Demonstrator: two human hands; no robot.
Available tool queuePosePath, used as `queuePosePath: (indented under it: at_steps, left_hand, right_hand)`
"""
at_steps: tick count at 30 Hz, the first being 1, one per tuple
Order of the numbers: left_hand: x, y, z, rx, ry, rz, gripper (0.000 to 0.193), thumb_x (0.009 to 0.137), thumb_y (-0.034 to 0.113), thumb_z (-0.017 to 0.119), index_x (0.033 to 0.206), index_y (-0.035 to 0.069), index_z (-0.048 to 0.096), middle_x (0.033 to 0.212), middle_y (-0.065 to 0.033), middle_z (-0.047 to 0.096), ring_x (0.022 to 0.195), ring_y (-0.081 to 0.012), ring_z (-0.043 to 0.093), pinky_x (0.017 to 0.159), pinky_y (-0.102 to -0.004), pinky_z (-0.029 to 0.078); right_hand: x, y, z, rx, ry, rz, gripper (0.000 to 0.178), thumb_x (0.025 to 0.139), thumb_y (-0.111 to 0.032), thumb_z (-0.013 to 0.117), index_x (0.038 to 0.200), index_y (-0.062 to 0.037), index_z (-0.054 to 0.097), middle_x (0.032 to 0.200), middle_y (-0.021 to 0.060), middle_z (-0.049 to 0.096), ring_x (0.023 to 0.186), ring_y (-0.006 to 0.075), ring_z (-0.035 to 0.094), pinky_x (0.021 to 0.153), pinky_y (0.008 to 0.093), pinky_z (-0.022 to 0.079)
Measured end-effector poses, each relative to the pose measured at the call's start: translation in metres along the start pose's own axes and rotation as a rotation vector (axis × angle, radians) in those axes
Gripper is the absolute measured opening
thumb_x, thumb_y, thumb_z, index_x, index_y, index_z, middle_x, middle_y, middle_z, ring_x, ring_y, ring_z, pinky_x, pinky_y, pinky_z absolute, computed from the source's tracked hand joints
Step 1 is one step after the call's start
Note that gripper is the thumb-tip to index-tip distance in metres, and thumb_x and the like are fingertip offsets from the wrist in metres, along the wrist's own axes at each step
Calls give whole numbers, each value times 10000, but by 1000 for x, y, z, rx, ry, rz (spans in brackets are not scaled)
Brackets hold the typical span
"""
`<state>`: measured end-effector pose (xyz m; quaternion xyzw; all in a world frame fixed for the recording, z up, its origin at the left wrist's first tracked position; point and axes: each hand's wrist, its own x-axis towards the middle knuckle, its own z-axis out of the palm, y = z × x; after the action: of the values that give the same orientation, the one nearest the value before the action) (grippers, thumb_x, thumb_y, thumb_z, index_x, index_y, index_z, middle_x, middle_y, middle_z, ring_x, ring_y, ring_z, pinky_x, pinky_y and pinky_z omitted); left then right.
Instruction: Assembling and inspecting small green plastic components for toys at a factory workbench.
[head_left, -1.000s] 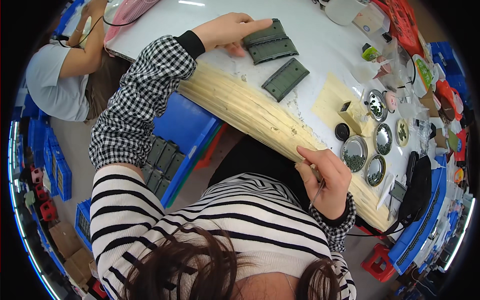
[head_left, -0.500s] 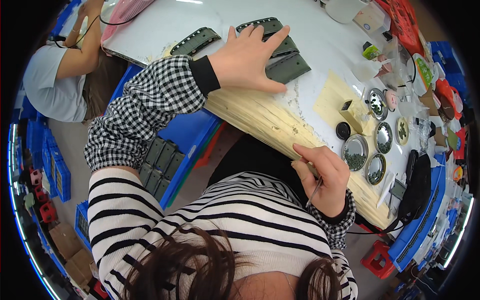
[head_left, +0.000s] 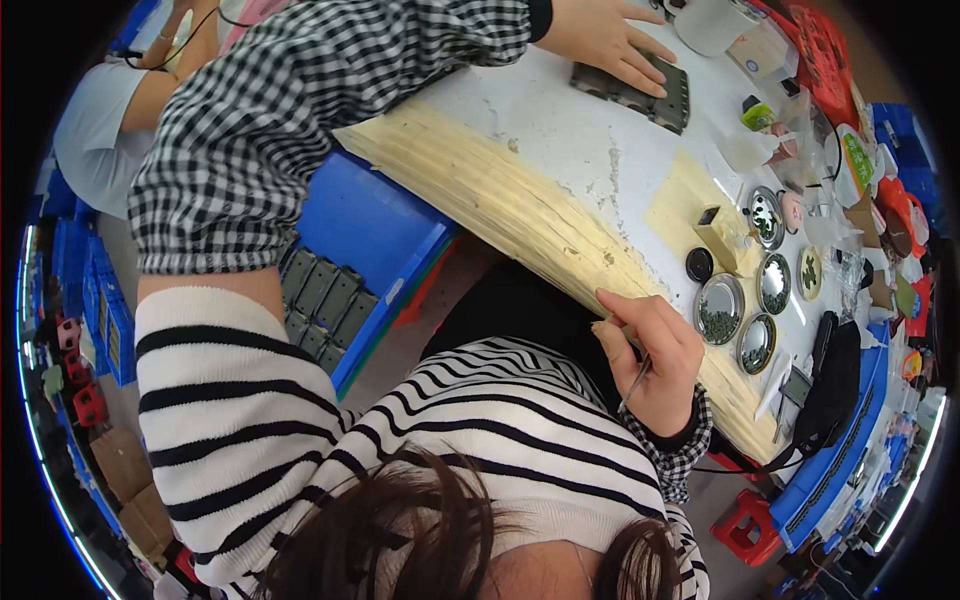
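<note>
My left hand point(head_left: 612, 38) reaches across the table to its far side, with fingers stretched out and laid over dark green rectangular plastic parts point(head_left: 672, 102). Its fingers and palm cover some of these parts, which lie close together. Near the table's front edge, my right hand point(head_left: 660, 362) is closed around a thin metal tool point(head_left: 637, 380); its tip is hard to make out. To the right of that hand stand small round metal dishes point(head_left: 720, 310) holding tiny dark green pieces.
A yellow block point(head_left: 722, 243) and a black round cap point(head_left: 699, 265) sit by the dishes. A blue crate point(head_left: 385, 215) with similar green parts is below the table's left edge. Bags and boxes crowd the right side. Another person point(head_left: 95, 140) sits at far left.
My left hand has moved away and to the right, and the green parts once spread at the left now lie beneath and beside it. The right hand has barely moved.
</note>
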<state>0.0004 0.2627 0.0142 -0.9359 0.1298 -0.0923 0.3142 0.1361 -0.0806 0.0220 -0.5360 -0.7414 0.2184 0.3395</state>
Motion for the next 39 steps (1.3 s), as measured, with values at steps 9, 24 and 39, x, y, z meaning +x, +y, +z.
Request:
queuePosePath:
  at_steps: [9, 24, 39]
  left_hand:
    - [-124, 84, -112, 168, 581, -1078, 354, 844, 2, 641, 1195, 25, 600, 1153, -149, 624, 1020, -291, 624, 881, -363, 501]
    - [-298, 306, -7, -333, -141, -1741, 419, 846, 117, 685, 1249, 81, 579, 1189, -222, 566, 1061, -404, 554, 912, -450, 478]
    - [-201, 127, -150, -772, 772, -1825, 245, 981, 240, 609, 1017, 6, 669, 799, 24, 620, 657, -6, 544, 565, -159, 407]
  right_hand:
    - [-7, -1, 3, -2, -3, 13, 297, 732, 13, 754, 1024, -12, 702, 709, 89, 615, 615, 225, 603, 569, 308, 461]
    - [1, -19, 15, -4, -79, -103, 326, 717, -18, 762, 1037, -32, 697, 705, 73, 611, 606, 232, 597, 560, 322, 462]
    - [2, -10, 7, 14, -79, -146, 312, 718, -104, 788, 1012, -46, 700, 714, 68, 614, 580, 229, 569, 549, 331, 449]
